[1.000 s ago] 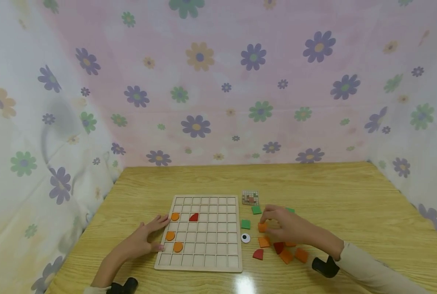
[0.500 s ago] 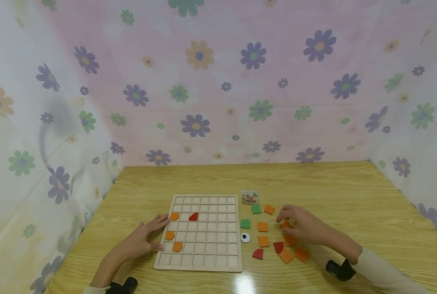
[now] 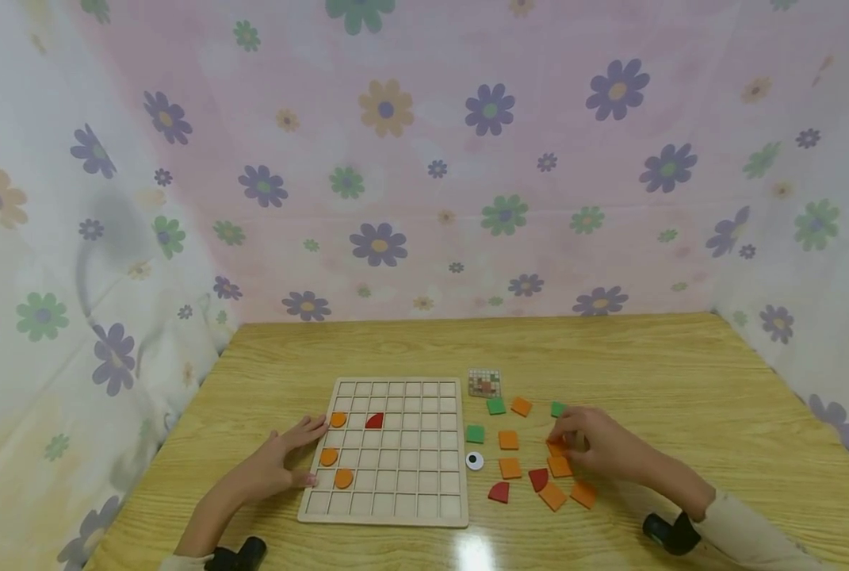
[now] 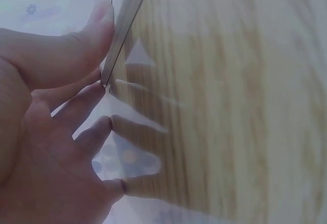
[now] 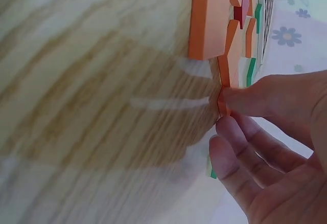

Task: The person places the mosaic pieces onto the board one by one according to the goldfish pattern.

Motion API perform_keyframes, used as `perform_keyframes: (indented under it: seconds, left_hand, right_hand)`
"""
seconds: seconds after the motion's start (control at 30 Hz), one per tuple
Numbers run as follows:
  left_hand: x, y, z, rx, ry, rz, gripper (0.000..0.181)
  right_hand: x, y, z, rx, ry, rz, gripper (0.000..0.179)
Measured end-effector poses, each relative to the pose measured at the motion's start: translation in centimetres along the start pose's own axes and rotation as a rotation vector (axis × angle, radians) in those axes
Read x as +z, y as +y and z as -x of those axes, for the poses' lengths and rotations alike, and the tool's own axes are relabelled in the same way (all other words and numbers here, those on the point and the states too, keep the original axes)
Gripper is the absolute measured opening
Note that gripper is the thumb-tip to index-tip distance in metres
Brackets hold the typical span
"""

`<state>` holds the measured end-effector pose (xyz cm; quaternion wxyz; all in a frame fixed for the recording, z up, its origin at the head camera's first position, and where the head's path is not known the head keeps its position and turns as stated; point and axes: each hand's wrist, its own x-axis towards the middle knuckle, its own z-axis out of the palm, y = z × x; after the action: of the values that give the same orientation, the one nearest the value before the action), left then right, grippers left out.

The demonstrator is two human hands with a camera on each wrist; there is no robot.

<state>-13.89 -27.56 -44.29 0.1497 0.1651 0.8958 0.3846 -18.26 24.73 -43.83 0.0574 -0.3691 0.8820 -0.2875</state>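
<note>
A square wooden grid board (image 3: 410,441) lies on the table, bearing three orange round pieces (image 3: 329,457) and a red quarter-circle piece (image 3: 374,421). My left hand (image 3: 270,468) rests at the board's left edge with fingers spread; in the left wrist view the thumb (image 4: 97,27) touches that edge. To the right of the board, my right hand (image 3: 598,446) pinches an orange square tile (image 3: 556,449) between thumb and fingers, low at the table. The right wrist view shows the thumb against this tile's edge (image 5: 222,103), beside other orange tiles (image 5: 209,19).
Several loose orange squares (image 3: 508,440), green squares (image 3: 475,434) and two red quarter-circles (image 3: 499,492) lie right of the board. A white eye disc (image 3: 474,461) sits near its right edge. A small pattern card (image 3: 484,383) lies behind the pieces. Floral cloth (image 3: 424,159) surrounds the table.
My right hand has moved right, away from the orange square near the green ones, to another orange square. An orange square beyond it is now uncovered. The left hand stays put.
</note>
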Motion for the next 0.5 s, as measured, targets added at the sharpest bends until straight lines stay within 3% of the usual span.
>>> perform_keyframes:
  seconds: [0.5]
  left_hand:
    - [0.02,-0.36,-0.14,-0.002,-0.01,0.009,0.084]
  right_hand:
    - [0.18,0.47,-0.09,-0.024,0.022,-0.029,0.022]
